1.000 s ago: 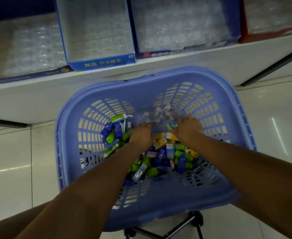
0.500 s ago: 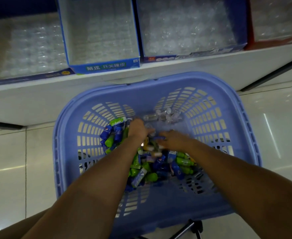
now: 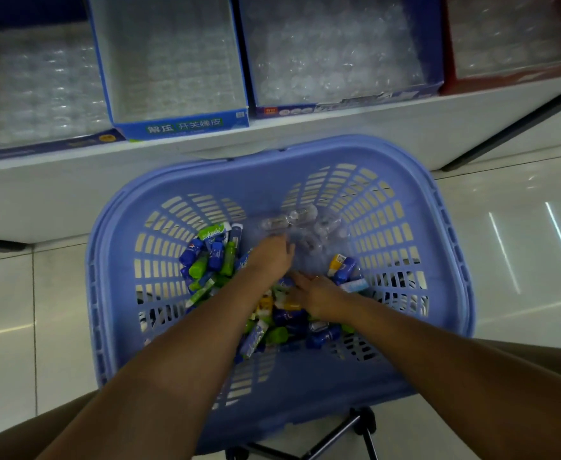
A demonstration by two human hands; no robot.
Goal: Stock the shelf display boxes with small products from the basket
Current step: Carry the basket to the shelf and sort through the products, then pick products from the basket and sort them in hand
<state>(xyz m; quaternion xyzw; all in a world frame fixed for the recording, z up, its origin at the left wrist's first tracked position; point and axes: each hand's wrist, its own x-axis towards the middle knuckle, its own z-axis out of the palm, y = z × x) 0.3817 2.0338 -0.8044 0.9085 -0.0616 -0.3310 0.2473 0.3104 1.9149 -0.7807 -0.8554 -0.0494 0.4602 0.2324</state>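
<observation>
Sitting in basket [image 3: 305, 154]: small products [image 3: 206, 260], clear capsules [image 3: 300, 215]

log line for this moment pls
phase: picking from basket | left hand: in small products, grip unclear | right hand: flat on them | display boxes: no coloured products

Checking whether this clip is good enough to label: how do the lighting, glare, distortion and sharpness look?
All in the head view: the light is dim and bluish; bright glare streaks cross the floor; the shelf edge bows from the wide-angle lens; the left hand and the clear packets at its fingertips are smeared by motion blur; the right hand and basket rim look fairly sharp.
</observation>
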